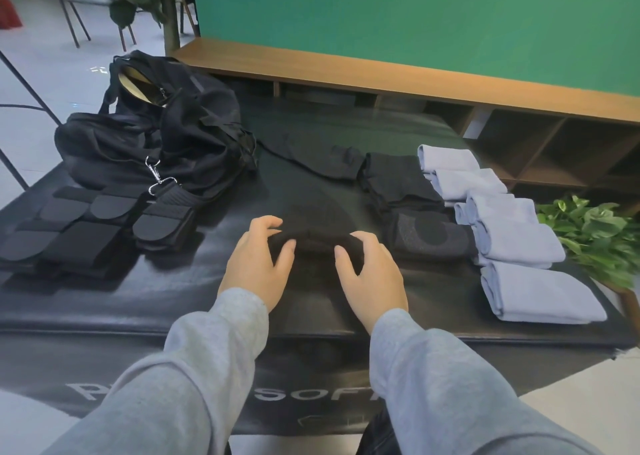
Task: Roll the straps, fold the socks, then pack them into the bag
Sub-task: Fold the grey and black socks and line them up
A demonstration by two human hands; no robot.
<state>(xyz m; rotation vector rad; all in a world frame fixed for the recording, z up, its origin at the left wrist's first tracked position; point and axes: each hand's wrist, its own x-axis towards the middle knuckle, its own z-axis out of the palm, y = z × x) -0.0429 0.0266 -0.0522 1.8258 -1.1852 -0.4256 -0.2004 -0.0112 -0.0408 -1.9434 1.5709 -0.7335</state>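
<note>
Fingers curling, both hands pinching black sock at frame centre; folded black socks and blue socks lying right, straps and bag crowding upper left.

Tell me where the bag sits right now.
The black bag sits at the far left of the mat, behind the straps, its top open.
</note>
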